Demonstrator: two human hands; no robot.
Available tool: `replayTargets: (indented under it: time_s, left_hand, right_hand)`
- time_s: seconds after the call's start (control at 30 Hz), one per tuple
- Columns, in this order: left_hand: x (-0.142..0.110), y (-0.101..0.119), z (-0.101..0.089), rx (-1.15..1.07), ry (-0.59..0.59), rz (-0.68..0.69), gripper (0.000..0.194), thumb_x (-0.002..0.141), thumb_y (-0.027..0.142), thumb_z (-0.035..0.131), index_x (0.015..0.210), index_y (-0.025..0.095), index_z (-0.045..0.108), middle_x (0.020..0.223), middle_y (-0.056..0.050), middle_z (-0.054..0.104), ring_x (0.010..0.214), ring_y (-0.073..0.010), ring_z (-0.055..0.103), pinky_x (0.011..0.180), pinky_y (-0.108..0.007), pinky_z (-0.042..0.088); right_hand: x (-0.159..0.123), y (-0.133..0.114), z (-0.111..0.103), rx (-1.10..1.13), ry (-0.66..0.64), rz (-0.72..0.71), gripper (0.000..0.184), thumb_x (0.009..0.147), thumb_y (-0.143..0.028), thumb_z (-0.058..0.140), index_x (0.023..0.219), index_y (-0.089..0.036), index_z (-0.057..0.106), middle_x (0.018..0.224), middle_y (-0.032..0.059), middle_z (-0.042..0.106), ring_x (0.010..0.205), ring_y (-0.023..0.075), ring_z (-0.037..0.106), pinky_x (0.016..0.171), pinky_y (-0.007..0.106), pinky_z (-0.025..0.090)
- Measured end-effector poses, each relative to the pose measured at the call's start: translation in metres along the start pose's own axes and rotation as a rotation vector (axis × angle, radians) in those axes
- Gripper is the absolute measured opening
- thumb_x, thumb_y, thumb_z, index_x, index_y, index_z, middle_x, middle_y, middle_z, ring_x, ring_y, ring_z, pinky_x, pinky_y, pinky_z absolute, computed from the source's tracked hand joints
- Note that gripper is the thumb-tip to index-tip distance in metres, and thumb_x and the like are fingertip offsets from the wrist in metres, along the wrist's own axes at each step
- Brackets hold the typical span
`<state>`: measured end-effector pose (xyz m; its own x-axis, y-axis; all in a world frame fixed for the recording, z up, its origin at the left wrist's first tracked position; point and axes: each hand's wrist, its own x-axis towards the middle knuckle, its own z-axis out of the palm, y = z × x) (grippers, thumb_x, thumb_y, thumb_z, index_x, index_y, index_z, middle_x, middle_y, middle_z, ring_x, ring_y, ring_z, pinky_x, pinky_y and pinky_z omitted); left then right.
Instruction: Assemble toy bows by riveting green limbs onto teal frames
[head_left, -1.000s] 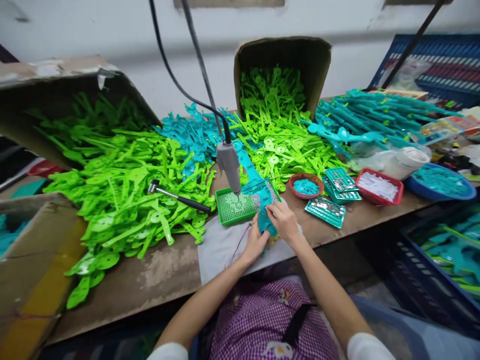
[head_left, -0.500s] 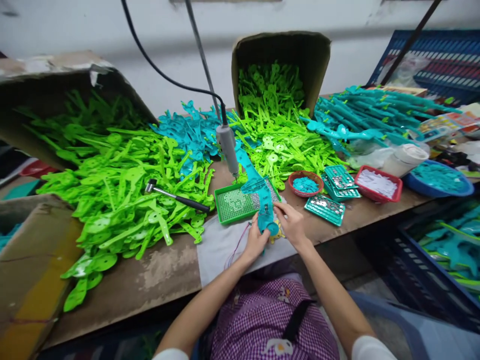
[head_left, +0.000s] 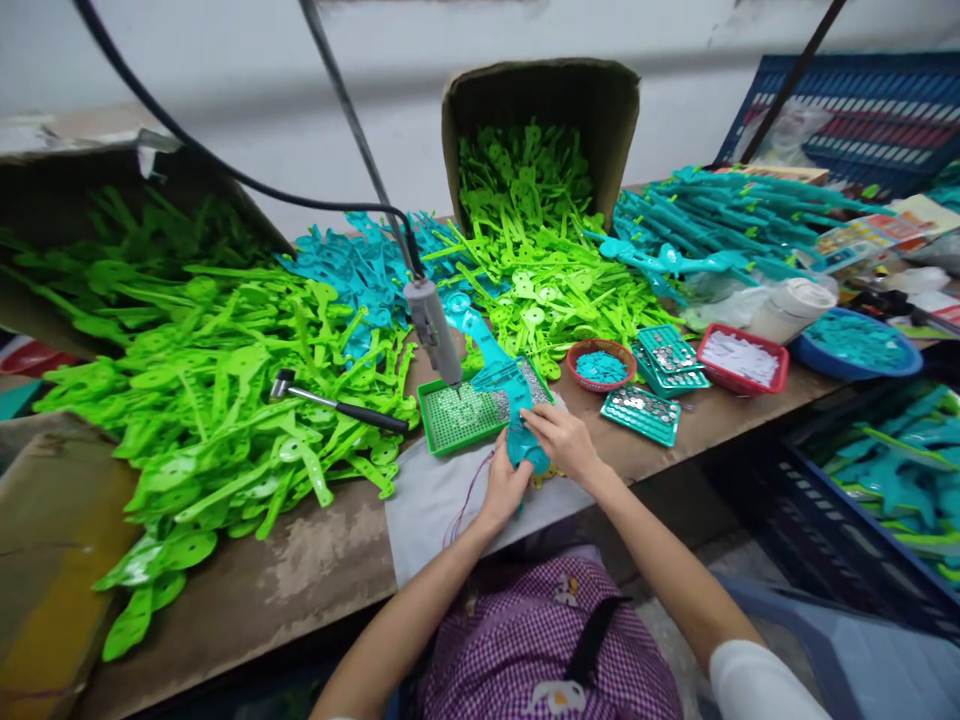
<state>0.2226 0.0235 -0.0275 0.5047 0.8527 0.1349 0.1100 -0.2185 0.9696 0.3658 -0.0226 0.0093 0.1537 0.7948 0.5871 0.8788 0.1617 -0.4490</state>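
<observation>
My left hand (head_left: 504, 484) is closed around the lower end of a turquoise plastic part (head_left: 496, 362), which lies slanted over the green basket. Across its near section reaches my right hand (head_left: 562, 440), fingertips pinched together against the part's face. A small dark spot shows at those fingertips; what they hold is too small to make out. Beneath the part, the green basket (head_left: 444, 447) holds small white and grey metal pieces. A grey electric screwdriver (head_left: 435, 330) hangs from its cable just left of the part, tip over the basket.
Bright green plastic parts (head_left: 247, 390) are heaped at left, with a hammer (head_left: 337, 405) on them. More spill from a cardboard box (head_left: 619, 140). At right are a red-brown basket (head_left: 600, 385), turquoise trays of metal discs (head_left: 641, 428), a red basket (head_left: 776, 375) and a blue bowl (head_left: 900, 365).
My right hand has moved left from beside the turquoise part onto its face. My left hand keeps its hold. The whole view has shifted slightly.
</observation>
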Motion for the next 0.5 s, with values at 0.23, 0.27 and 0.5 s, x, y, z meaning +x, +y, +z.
replayTargets:
  time_s: [0.23,0.27,0.5]
  left_hand:
    - [-0.002,0.004,0.001,-0.024,-0.042,-0.062,0.050,0.072,0.019,0.054,0.123,0.017,0.053,0.110,-0.009,0.062,0.081,-0.0192,0.063,0.075,-0.032,0.053]
    - [-0.002,0.005,0.001,-0.025,-0.049,-0.060,0.048,0.072,0.020,0.054,0.120,0.018,0.055,0.110,-0.008,0.062,0.081,-0.0190,0.063,0.074,-0.032,0.053]
    - [-0.002,0.009,0.001,-0.006,-0.019,-0.041,0.043,0.071,0.020,0.055,0.113,0.017,0.059,0.113,-0.008,0.062,0.091,-0.0218,0.063,0.081,-0.033,0.052]
  right_hand:
    - [-0.033,0.082,-0.068,-0.255,0.176,0.383,0.029,0.094,-0.031,0.045,0.102,-0.016,0.069,0.098,0.0126,0.063,0.089,0.0234,0.061,0.077,0.036,0.047]
    - [-0.034,0.096,-0.073,-0.318,0.099,0.402,0.028,0.093,-0.031,0.046,0.098,-0.017,0.070,0.096,0.0117,0.064,0.086,0.0225,0.061,0.074,0.035,0.046]
    - [-0.029,0.123,-0.083,-0.358,-0.116,0.403,0.018,0.087,-0.029,0.056,0.084,-0.017,0.070,0.088,0.0103,0.064,0.074,0.0203,0.060,0.065,0.032,0.041]
